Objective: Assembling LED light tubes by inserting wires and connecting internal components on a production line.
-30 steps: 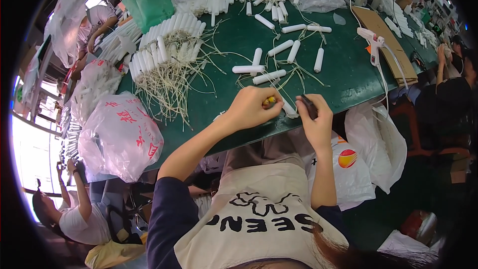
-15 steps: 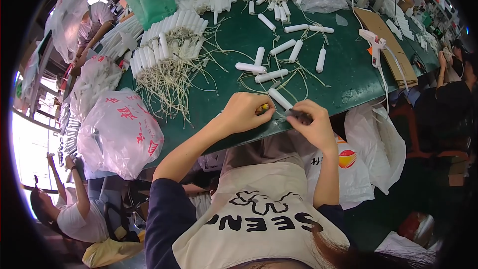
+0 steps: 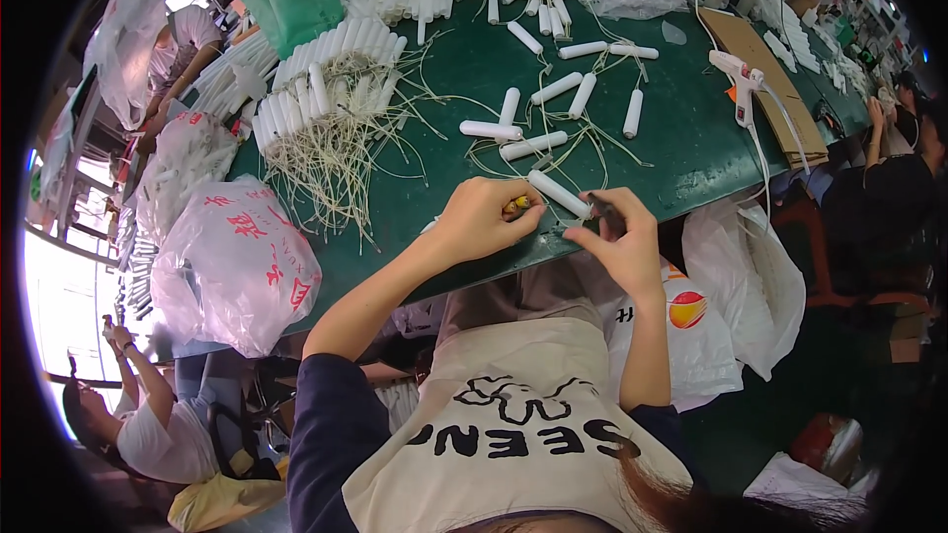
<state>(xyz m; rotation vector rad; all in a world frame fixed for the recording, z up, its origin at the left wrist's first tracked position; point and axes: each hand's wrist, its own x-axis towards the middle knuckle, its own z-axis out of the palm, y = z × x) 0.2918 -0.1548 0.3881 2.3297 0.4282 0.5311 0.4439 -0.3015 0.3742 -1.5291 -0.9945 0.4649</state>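
Observation:
Near the table's front edge, my left hand (image 3: 489, 217) is closed round a small yellow-and-black object (image 3: 515, 205), mostly hidden by the fingers. My right hand (image 3: 627, 242) is curled round a dark object (image 3: 608, 217), its kind unclear, with thumb and fingers a little apart. Between the hands lies a white tube (image 3: 560, 194), its right end close to my right fingers. Thin pale wires lie by it. Beyond them, several white tubes with wires are scattered, among them a tube (image 3: 533, 146) and a crosswise tube (image 3: 491, 129).
Rows of white tubes (image 3: 296, 109) with tangled wires (image 3: 331, 178) are piled at left, beside a filled plastic bag (image 3: 237, 266). A white glue gun (image 3: 739, 79) lies near cardboard (image 3: 780, 109) at right. White bags (image 3: 746, 276) hang below the green table (image 3: 671, 168). Other people sit nearby.
My right thumb has moved apart from the fingers, and the dark object has turned more upright and shifted slightly up. The left hand stays nearly in place. The view has shifted slightly.

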